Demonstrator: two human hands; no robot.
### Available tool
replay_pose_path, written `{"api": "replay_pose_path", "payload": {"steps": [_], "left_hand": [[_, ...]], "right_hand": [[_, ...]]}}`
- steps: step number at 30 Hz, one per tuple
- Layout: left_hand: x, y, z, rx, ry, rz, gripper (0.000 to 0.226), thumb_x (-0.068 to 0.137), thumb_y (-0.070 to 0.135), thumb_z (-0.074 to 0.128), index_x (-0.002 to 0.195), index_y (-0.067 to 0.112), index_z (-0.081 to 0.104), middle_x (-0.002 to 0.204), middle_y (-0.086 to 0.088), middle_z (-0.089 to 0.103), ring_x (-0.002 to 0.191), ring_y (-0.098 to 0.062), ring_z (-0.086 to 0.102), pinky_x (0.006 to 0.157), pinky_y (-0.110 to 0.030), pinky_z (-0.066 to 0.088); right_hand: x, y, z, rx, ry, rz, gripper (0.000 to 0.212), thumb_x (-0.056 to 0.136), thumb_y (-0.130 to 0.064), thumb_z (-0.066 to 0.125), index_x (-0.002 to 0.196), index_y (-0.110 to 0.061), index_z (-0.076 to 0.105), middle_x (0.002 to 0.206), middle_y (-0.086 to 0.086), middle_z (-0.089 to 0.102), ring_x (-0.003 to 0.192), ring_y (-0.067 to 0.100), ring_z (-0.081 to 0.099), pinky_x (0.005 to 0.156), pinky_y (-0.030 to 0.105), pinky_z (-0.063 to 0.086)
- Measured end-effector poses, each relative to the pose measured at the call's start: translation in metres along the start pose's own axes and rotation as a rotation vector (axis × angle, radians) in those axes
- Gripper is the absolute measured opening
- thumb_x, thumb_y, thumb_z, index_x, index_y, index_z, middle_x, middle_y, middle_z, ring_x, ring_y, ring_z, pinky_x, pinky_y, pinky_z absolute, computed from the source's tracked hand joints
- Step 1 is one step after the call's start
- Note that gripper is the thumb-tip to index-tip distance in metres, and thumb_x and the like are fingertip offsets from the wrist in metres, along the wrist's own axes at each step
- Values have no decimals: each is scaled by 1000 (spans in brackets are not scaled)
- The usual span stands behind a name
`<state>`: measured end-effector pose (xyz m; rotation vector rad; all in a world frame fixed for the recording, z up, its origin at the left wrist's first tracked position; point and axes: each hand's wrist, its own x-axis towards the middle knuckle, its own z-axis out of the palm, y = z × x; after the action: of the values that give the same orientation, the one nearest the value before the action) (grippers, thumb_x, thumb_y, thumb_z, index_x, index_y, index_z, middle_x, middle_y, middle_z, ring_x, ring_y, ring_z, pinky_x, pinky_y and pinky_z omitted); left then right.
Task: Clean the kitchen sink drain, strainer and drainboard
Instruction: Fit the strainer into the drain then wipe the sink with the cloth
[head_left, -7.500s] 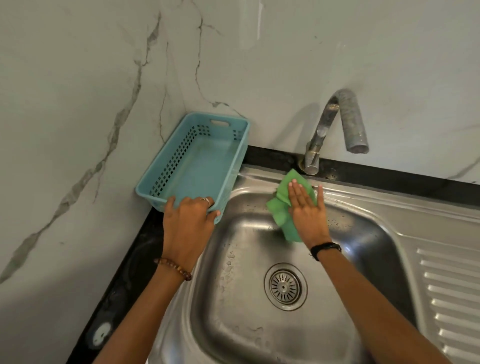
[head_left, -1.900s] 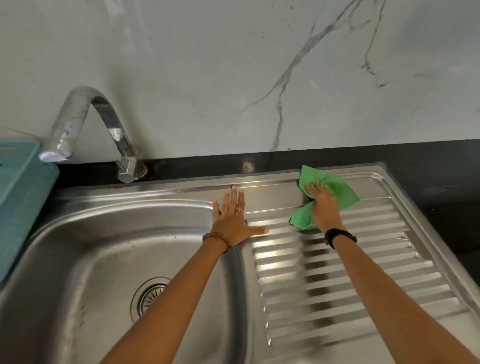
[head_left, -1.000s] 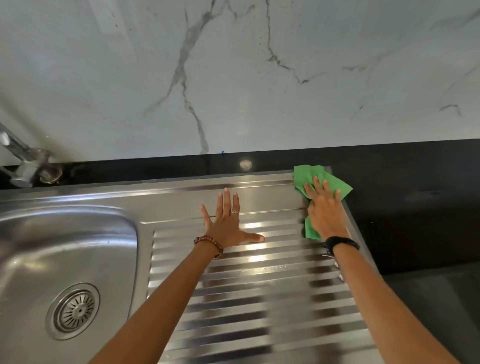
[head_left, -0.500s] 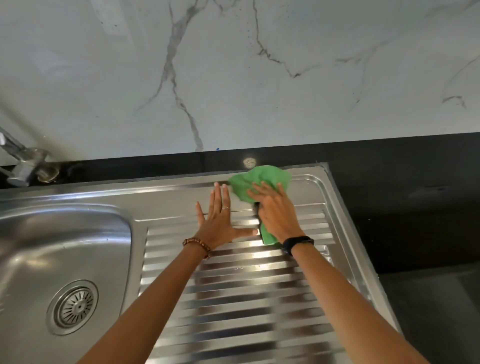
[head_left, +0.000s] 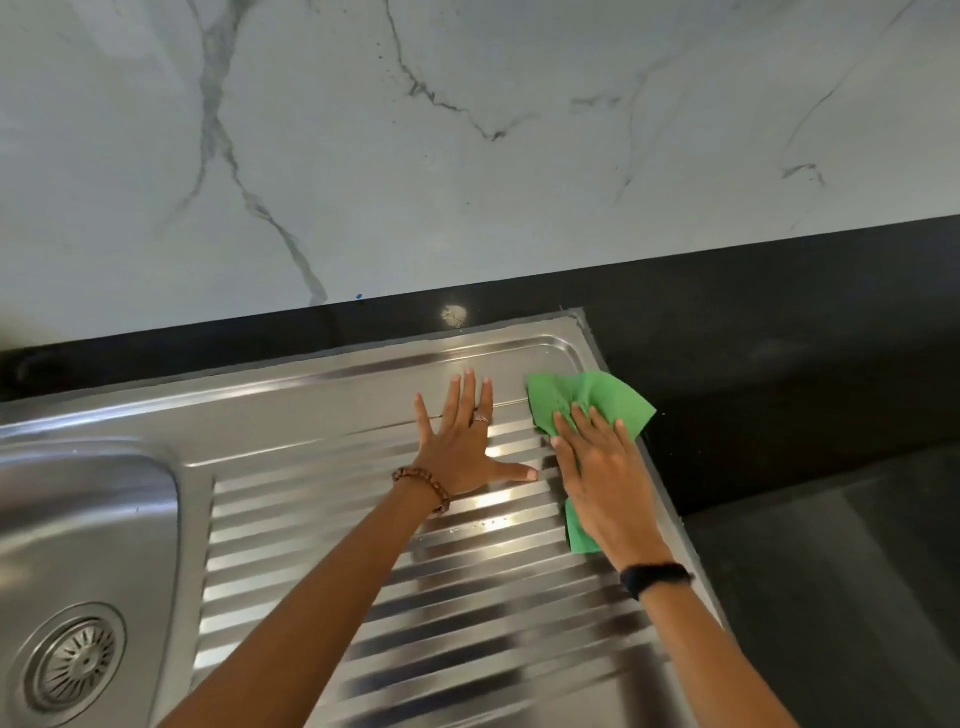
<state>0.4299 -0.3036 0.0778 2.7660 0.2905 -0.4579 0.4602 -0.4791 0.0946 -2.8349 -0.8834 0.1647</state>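
Your right hand (head_left: 602, 467), fingers spread flat, presses cloth (head_left: 587, 400) at drainboard (head_left: 467, 597) far right corner. Left hand (head_left: 460, 447) splayed flat beside it, holding nothing. Cloth judged soft, light, prone to bunch on ribs: keep palm over centre.

Soft, even daylight; bright glare streaks on the drainboard (head_left: 467, 519) ridges, a reflected spot on the black table (head_left: 779, 338). Lower edge slightly blurred, lines bowed.

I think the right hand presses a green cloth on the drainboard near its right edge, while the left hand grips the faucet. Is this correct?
Not fully. The head view shows the left hand lying flat with spread fingers on the drainboard, not gripping a faucet; no faucet is in view. The rest holds: the right hand presses the green cloth on the drainboard near its right edge.
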Motion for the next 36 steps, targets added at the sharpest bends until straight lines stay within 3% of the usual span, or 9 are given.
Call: {"api": "replay_pose_path", "payload": {"steps": [3,5,13,20,25,28,30,32,36], "left_hand": [[1,1,1,45,1,-1,117,63,84,33,142,18,-22,151,-6,-29,140,-27,-25,105,-60,-19],[2,0,2,60,7,-6,115,66,82,36,142,18,-22,151,-6,-29,140,-27,-25,104,-60,-19],[4,2,0,66,-15,-33,114,67,82,36,142,19,-24,151,-5,-30,140,-26,-25,104,-60,-20],[-4,7,-10,50,-70,-14,145,19,95,-17,141,17,-26,151,-7,-31,140,-28,-25,105,-62,-16],[-4,6,-8,61,-37,8,150,11,92,-24,141,17,-25,151,-7,-30,140,-28,-24,106,-61,-16],[-1,5,-6,58,-46,19,141,25,96,-15,141,17,-25,151,-7,-31,140,-27,-25,105,-61,-17],[1,2,-2,53,-37,8,121,55,93,15,142,17,-24,151,-7,-30,140,-26,-25,105,-62,-17],[3,0,0,29,-36,2,114,69,81,37,142,17,-23,151,-6,-30,140,-25,-25,104,-61,-19],[-2,-7,-5,-121,-31,42,106,77,69,44,143,18,-21,151,-4,-32,139,-24,-27,105,-56,-22]], "right_hand": [[5,9,4,-83,-51,2,59,91,-35,5,148,-23,13,158,10,4,146,32,-3,116,46,-5],[29,9,6,-149,-32,0,52,97,-33,11,148,-23,7,158,13,-4,144,36,-8,116,49,-7],[93,6,7,-224,16,-39,51,101,-35,15,149,-22,4,158,14,2,145,36,2,117,47,-1],[30,7,5,-183,-33,-85,55,100,-31,26,148,-16,5,158,13,4,146,34,1,117,46,-2],[4,10,6,-172,-53,-50,56,97,-35,18,148,-16,7,157,10,13,146,29,7,117,43,-1],[42,7,3,-149,-25,-36,51,99,-33,15,148,-18,11,157,7,16,146,26,8,119,43,3],[66,4,2,-121,-18,-14,49,101,-32,17,148,-19,12,157,6,18,146,26,7,120,44,5],[79,1,3,-116,-5,-14,49,101,-31,18,148,-19,15,157,5,20,146,26,7,120,45,5],[61,4,6,-17,23,-28,46,101,-29,22,146,-19,24,155,4,25,146,24,12,120,43,5]]}}
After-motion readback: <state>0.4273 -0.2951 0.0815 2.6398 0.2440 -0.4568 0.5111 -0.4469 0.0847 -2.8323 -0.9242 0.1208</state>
